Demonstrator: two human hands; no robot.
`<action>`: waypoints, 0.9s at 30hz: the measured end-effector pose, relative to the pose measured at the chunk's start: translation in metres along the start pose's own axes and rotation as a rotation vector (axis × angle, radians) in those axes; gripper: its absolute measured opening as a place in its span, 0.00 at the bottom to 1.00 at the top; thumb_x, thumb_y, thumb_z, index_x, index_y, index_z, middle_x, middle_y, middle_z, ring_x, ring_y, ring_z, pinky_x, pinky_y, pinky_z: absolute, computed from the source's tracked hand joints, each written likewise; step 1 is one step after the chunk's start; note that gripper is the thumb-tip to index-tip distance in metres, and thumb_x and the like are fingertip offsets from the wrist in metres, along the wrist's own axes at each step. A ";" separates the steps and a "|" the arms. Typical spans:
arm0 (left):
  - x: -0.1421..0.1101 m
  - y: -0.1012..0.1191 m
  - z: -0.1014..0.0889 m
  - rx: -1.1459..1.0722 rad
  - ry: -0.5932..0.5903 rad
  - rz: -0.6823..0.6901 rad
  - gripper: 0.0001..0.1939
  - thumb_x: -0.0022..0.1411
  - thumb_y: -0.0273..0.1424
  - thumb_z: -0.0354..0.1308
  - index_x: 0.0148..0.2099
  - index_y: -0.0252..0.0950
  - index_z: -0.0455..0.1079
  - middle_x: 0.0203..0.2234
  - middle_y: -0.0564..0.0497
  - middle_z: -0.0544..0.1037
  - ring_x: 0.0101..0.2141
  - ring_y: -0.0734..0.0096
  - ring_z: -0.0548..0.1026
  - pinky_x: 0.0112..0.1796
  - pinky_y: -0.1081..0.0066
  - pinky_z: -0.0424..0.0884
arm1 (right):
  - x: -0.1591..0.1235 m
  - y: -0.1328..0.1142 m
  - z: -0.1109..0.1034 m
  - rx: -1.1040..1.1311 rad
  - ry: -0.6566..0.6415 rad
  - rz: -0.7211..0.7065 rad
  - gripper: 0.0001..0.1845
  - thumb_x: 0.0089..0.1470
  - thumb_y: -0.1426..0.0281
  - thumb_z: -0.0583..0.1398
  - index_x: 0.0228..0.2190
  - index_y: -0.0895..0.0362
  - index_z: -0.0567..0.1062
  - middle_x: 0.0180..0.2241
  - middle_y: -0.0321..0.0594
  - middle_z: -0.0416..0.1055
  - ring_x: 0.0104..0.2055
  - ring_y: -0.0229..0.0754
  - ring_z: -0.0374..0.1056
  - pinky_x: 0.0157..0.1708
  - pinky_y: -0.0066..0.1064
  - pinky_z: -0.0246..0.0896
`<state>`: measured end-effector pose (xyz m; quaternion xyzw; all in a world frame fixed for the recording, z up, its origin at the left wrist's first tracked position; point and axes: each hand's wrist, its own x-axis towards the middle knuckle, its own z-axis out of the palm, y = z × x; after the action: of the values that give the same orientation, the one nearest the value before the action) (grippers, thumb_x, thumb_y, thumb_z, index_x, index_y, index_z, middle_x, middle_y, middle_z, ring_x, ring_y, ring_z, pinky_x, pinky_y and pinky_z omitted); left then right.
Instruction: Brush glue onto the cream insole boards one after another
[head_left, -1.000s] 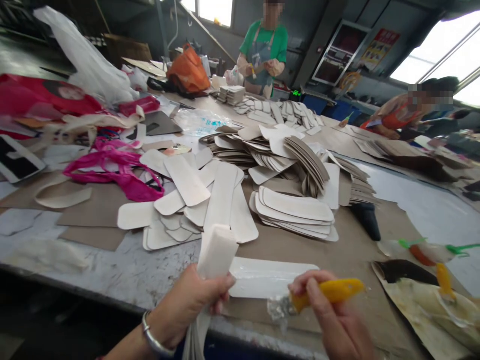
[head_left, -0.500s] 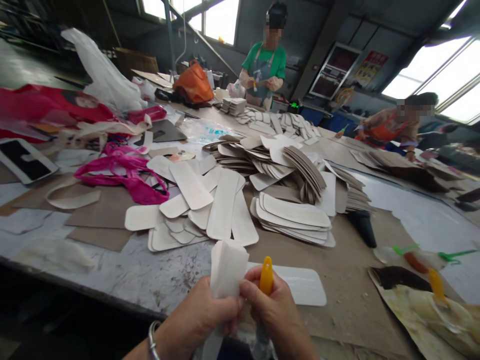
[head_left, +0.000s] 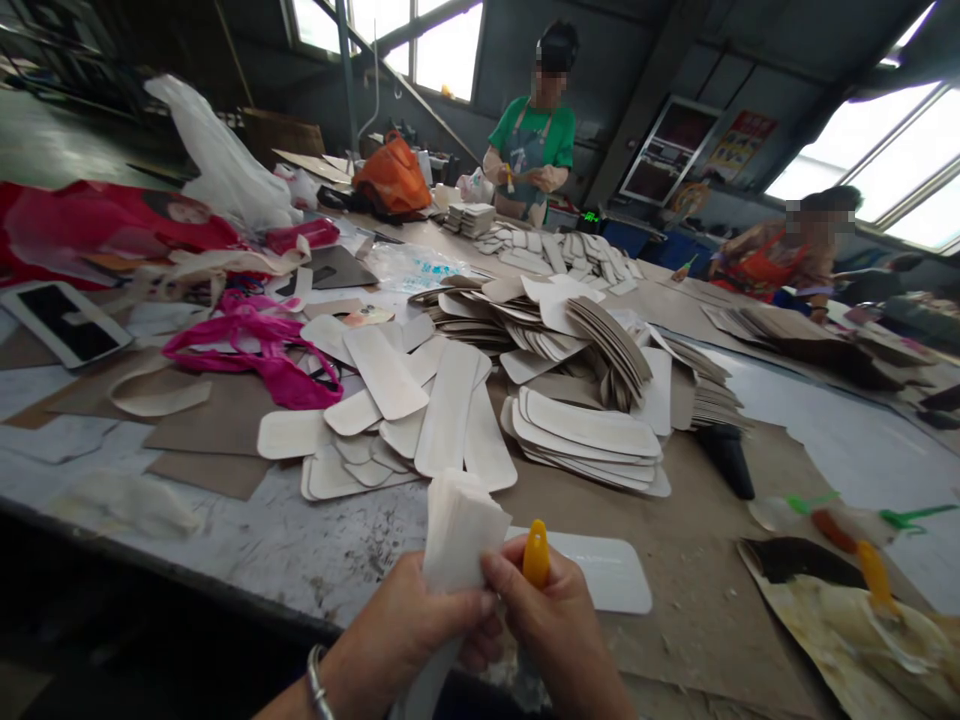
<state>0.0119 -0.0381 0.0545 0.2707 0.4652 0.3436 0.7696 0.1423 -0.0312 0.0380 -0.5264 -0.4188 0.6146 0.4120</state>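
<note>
1. Windows (head_left: 442, 55) light a cluttered worktable (head_left: 247, 555), strewn with pale round-cornered panels (head_left: 386, 370).
2. Left hand (head_left: 427, 620): clamped round a bundle of white strips (head_left: 461, 525), tilted up near the table's edge.
3. Right hand (head_left: 559, 625): closed on a yellow-handled tool (head_left: 536, 555), thumb at the bundle's edge; I can't make out the tool's lower end.
4. Step in hand, I'd judge: parting one strip off. That calls for a steady left grip, the tool kept clear of the loose white panel (head_left: 611, 575) beyond.
</note>
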 end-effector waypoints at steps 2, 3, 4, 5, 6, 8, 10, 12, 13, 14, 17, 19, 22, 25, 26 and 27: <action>0.000 0.000 0.000 -0.023 0.018 0.021 0.19 0.42 0.36 0.68 0.36 0.28 0.74 0.20 0.48 0.76 0.23 0.68 0.73 0.26 0.71 0.69 | 0.002 0.001 -0.004 -0.128 0.095 -0.091 0.18 0.44 0.57 0.64 0.19 0.58 0.70 0.15 0.31 0.61 0.18 0.34 0.58 0.18 0.24 0.55; 0.000 0.000 -0.001 -0.038 0.029 0.027 0.19 0.42 0.36 0.68 0.36 0.29 0.74 0.20 0.48 0.76 0.24 0.67 0.73 0.27 0.71 0.69 | 0.003 0.002 -0.006 -0.180 0.124 -0.127 0.17 0.44 0.57 0.63 0.20 0.58 0.71 0.16 0.32 0.62 0.19 0.35 0.58 0.20 0.24 0.56; 0.000 0.000 -0.002 -0.056 0.042 0.031 0.19 0.42 0.37 0.68 0.35 0.28 0.74 0.21 0.47 0.76 0.24 0.67 0.73 0.27 0.71 0.69 | 0.003 0.002 -0.008 -0.222 0.145 -0.158 0.17 0.45 0.57 0.63 0.20 0.58 0.72 0.17 0.32 0.64 0.21 0.36 0.59 0.21 0.25 0.57; 0.000 0.000 -0.002 -0.075 0.057 0.031 0.19 0.42 0.37 0.68 0.34 0.28 0.74 0.22 0.47 0.76 0.25 0.66 0.74 0.28 0.70 0.69 | 0.004 0.002 -0.009 -0.252 0.166 -0.182 0.16 0.46 0.57 0.62 0.21 0.58 0.74 0.18 0.33 0.65 0.22 0.36 0.61 0.23 0.25 0.58; 0.000 -0.001 -0.003 -0.089 0.072 0.031 0.19 0.41 0.37 0.69 0.33 0.28 0.74 0.22 0.46 0.77 0.26 0.64 0.74 0.29 0.70 0.70 | 0.005 0.002 -0.010 -0.268 0.186 -0.199 0.16 0.47 0.56 0.62 0.22 0.58 0.74 0.19 0.34 0.66 0.23 0.37 0.62 0.24 0.26 0.59; 0.000 -0.001 -0.002 -0.089 0.104 0.027 0.20 0.41 0.38 0.69 0.32 0.28 0.74 0.23 0.44 0.77 0.27 0.62 0.75 0.30 0.68 0.70 | 0.005 0.001 -0.010 -0.267 0.215 -0.211 0.17 0.48 0.56 0.60 0.24 0.57 0.75 0.20 0.35 0.68 0.25 0.38 0.63 0.26 0.26 0.61; 0.001 -0.001 0.000 -0.087 0.124 0.037 0.20 0.42 0.39 0.69 0.33 0.28 0.74 0.23 0.45 0.77 0.27 0.64 0.74 0.30 0.69 0.69 | 0.004 0.000 -0.006 -0.222 0.205 -0.198 0.17 0.48 0.55 0.61 0.28 0.57 0.75 0.20 0.34 0.67 0.23 0.38 0.64 0.25 0.27 0.61; 0.002 0.001 0.005 -0.090 0.119 0.068 0.20 0.42 0.40 0.68 0.32 0.28 0.74 0.21 0.48 0.75 0.24 0.69 0.71 0.28 0.72 0.67 | 0.002 0.000 -0.001 -0.134 0.127 -0.146 0.18 0.46 0.54 0.62 0.28 0.57 0.72 0.18 0.32 0.65 0.19 0.37 0.63 0.20 0.27 0.61; 0.002 0.001 0.008 -0.093 0.111 0.078 0.20 0.42 0.41 0.68 0.31 0.28 0.74 0.20 0.49 0.75 0.23 0.71 0.70 0.27 0.73 0.66 | 0.001 0.001 0.001 -0.085 0.090 -0.113 0.19 0.44 0.52 0.62 0.26 0.56 0.71 0.16 0.30 0.64 0.18 0.37 0.62 0.18 0.27 0.60; 0.003 0.002 0.010 -0.094 0.100 0.079 0.20 0.41 0.41 0.69 0.30 0.29 0.74 0.19 0.49 0.74 0.23 0.72 0.69 0.27 0.74 0.65 | 0.000 0.001 0.002 -0.038 0.069 -0.082 0.20 0.43 0.51 0.63 0.24 0.56 0.69 0.15 0.29 0.62 0.16 0.37 0.61 0.16 0.27 0.60; 0.002 0.001 0.010 -0.066 0.065 0.050 0.19 0.39 0.39 0.69 0.29 0.29 0.73 0.20 0.48 0.75 0.24 0.70 0.69 0.28 0.72 0.66 | -0.002 0.002 -0.004 0.021 0.141 -0.067 0.22 0.43 0.51 0.64 0.24 0.56 0.68 0.15 0.28 0.60 0.15 0.34 0.59 0.14 0.24 0.58; 0.001 -0.001 0.004 -0.015 0.041 0.039 0.19 0.41 0.39 0.68 0.30 0.29 0.73 0.21 0.48 0.75 0.24 0.70 0.69 0.29 0.72 0.65 | -0.004 -0.002 -0.018 0.030 0.271 -0.109 0.20 0.43 0.54 0.65 0.27 0.57 0.69 0.16 0.27 0.62 0.17 0.32 0.60 0.16 0.22 0.59; -0.002 -0.005 -0.010 0.039 0.088 0.023 0.20 0.41 0.40 0.67 0.33 0.30 0.73 0.24 0.49 0.76 0.26 0.69 0.70 0.30 0.72 0.65 | -0.010 -0.014 -0.047 0.120 0.418 -0.157 0.19 0.41 0.58 0.68 0.29 0.57 0.69 0.26 0.33 0.71 0.26 0.35 0.69 0.27 0.23 0.68; 0.001 -0.010 -0.022 0.090 0.205 0.005 0.18 0.42 0.41 0.65 0.28 0.31 0.71 0.20 0.51 0.74 0.24 0.70 0.68 0.29 0.72 0.63 | -0.023 -0.026 -0.079 0.165 0.540 -0.179 0.20 0.36 0.61 0.71 0.28 0.56 0.70 0.28 0.32 0.73 0.30 0.35 0.71 0.33 0.22 0.70; 0.003 -0.011 -0.025 0.116 0.242 0.008 0.17 0.42 0.42 0.63 0.27 0.32 0.69 0.17 0.52 0.72 0.22 0.72 0.66 0.27 0.72 0.61 | -0.029 -0.029 -0.090 0.136 0.587 -0.176 0.20 0.34 0.62 0.72 0.27 0.56 0.70 0.25 0.30 0.72 0.28 0.34 0.70 0.31 0.20 0.70; 0.006 -0.013 -0.027 0.141 0.277 0.015 0.17 0.42 0.42 0.62 0.26 0.32 0.69 0.14 0.54 0.69 0.20 0.73 0.64 0.26 0.73 0.60 | -0.036 -0.031 -0.102 0.092 0.624 -0.170 0.21 0.32 0.62 0.72 0.27 0.55 0.71 0.23 0.29 0.71 0.26 0.33 0.70 0.29 0.18 0.69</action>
<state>-0.0068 -0.0387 0.0302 0.2775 0.5879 0.3496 0.6746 0.2492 -0.0478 0.0682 -0.6336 -0.2866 0.4051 0.5935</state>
